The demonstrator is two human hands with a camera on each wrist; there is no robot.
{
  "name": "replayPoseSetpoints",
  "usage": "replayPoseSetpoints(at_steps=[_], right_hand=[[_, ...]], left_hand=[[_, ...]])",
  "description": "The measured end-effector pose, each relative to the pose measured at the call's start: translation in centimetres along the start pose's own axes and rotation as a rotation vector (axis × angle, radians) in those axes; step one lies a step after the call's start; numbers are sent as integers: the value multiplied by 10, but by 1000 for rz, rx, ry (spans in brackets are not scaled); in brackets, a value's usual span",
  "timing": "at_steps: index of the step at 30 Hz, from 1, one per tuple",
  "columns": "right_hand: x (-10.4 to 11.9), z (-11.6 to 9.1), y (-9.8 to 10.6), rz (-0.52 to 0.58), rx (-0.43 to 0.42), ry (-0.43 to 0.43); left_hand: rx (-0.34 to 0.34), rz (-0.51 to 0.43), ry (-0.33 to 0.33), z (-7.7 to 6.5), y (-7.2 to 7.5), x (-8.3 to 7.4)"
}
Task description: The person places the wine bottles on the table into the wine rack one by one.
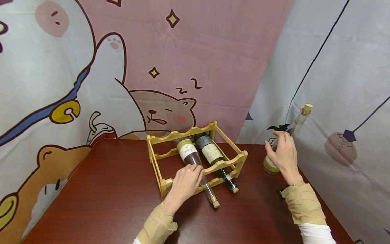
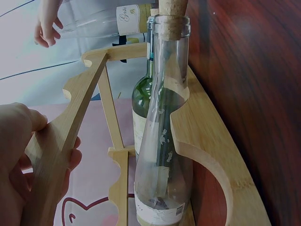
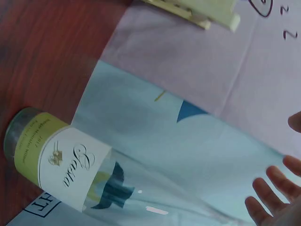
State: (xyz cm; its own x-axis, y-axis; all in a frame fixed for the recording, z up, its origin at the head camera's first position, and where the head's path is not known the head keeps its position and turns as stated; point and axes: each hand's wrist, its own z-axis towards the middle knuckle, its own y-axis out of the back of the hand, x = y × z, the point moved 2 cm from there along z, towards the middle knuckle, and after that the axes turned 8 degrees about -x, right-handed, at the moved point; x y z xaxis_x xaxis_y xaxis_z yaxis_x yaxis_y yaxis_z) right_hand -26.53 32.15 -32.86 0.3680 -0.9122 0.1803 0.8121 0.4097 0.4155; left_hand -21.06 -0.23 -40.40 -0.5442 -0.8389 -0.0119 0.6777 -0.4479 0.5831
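Rack [image 1: 224, 164] with 2 corked bottles [image 1: 211, 152], left hand [image 1: 186, 179] round its rail [image 2: 55, 146] (right hand [image 1: 284, 154] wide)

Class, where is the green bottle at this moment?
In the head view, the green bottle lies in the wooden rack, slightly below and right of centre, just right of the clear bottle lying there.

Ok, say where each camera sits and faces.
Head: worn there, facing forward and down at the wine rack; left hand and right hand show.
Left wrist: worn there, facing racked clear bottle and green bottle; both hands show.
Right wrist: worn there, facing the standing Gasta bottle; right fingers show.
Both wrist views show that bottle.
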Motion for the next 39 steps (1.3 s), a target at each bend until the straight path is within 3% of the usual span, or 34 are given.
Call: replayPoseSetpoints(at_steps=[10,15,20,28,39], right_hand=[[-29,30,8,25,-187,-278],[-42,42,11,73,-227,-464],[-53,53,13,110,-245,-594],[-71,61,8,125,-172,-770],[-84,64,0,171,-63,-871]], left_hand=[[-20,-17,-6,0,0,0],[-10,-16,-3,-1,-1,0],[3,-10,0,-1,-1,0],[19,-5,7,0,-1,0],[0,-6,6,0,-1,0]])
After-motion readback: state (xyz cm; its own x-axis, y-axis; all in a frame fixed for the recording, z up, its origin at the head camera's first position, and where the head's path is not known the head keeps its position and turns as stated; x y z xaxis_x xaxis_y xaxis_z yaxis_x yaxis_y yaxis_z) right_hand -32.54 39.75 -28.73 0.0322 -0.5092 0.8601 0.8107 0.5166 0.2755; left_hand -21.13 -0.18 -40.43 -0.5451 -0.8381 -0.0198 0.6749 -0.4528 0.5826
